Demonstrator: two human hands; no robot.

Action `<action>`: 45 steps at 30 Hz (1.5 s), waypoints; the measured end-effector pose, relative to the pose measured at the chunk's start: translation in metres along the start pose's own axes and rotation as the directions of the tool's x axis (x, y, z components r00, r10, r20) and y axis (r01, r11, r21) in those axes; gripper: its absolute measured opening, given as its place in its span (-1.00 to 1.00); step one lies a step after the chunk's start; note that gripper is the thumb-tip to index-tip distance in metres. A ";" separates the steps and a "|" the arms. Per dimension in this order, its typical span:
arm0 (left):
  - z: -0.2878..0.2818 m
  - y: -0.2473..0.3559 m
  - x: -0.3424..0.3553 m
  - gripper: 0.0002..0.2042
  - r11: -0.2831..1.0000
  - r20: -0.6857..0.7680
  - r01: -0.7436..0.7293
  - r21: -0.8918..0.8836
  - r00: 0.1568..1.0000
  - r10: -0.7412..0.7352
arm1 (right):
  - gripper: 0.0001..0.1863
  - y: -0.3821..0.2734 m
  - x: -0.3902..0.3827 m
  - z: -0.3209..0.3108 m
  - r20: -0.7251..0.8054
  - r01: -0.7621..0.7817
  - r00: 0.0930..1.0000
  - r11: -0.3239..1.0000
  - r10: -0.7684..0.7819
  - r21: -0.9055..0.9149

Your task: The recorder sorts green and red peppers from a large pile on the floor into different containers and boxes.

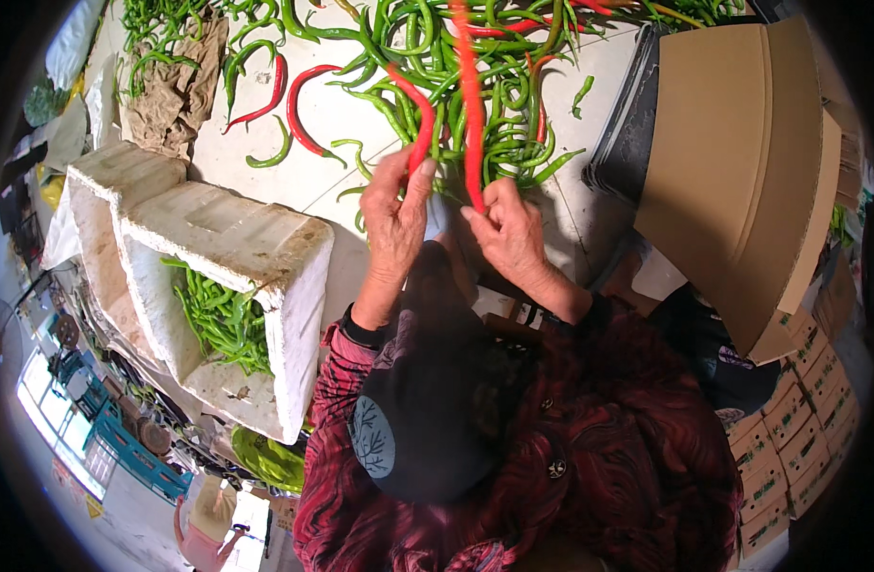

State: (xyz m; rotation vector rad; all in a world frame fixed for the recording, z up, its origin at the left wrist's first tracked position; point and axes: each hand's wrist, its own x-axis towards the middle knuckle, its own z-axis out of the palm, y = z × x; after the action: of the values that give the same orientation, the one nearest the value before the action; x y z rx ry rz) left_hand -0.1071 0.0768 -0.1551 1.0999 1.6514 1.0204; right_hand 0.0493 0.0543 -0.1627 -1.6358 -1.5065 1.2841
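Note:
Long, thin chili peppers, mostly green (499, 124) with some red ones (304, 105), are heaped and scattered over a pale tiled surface (223, 157). My left hand (394, 210) pinches a curved red pepper (418, 119) between thumb and fingers at the near edge of the heap. To its right, my right hand (504, 234) grips the lower end of a long red pepper (469, 105), held upright and slightly blurred. Both hands are raised at the near side of the peppers, a short gap apart.
White foam boxes (199, 205) at left, one holding green peppers (223, 315). Crumpled brown paper (170, 105) lies upper left. A large cardboard box (723, 162) stands right, stacked cartons (790, 429) below it. Another person (208, 524) is at the lower left, behind clutter.

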 end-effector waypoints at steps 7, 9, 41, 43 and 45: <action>0.015 0.012 0.008 -0.65 0.662 0.404 0.463 -0.590 0.879 -0.255 | -0.59 -0.008 0.016 0.009 0.185 0.086 0.979 0.996 -0.085 0.002; 0.010 0.004 0.010 -0.64 0.618 0.416 0.469 -0.631 0.877 -0.240 | -0.59 -0.007 0.024 0.011 0.278 0.028 0.960 0.999 -0.021 -0.018; 0.046 -0.095 0.064 -0.84 0.384 0.429 -0.461 0.800 0.887 0.170 | -0.61 0.126 0.144 -0.068 0.145 -0.385 0.907 0.918 0.396 -0.102; 0.049 -0.100 0.069 -0.85 0.388 0.426 -0.463 0.797 0.886 0.180 | -0.75 0.110 0.136 -0.075 0.189 -0.302 0.948 0.913 0.256 0.275; 0.048 -0.105 0.076 -0.86 0.387 0.418 -0.461 0.798 0.887 0.195 | -0.77 0.082 0.128 -0.083 0.180 -0.324 0.944 0.885 0.278 0.335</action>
State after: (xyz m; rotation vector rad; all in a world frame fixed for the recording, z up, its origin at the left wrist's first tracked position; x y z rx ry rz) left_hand -0.1022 0.1283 -0.2831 2.2483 1.7771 0.0724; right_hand 0.1468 0.1766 -0.2385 -1.6041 -1.0219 1.7480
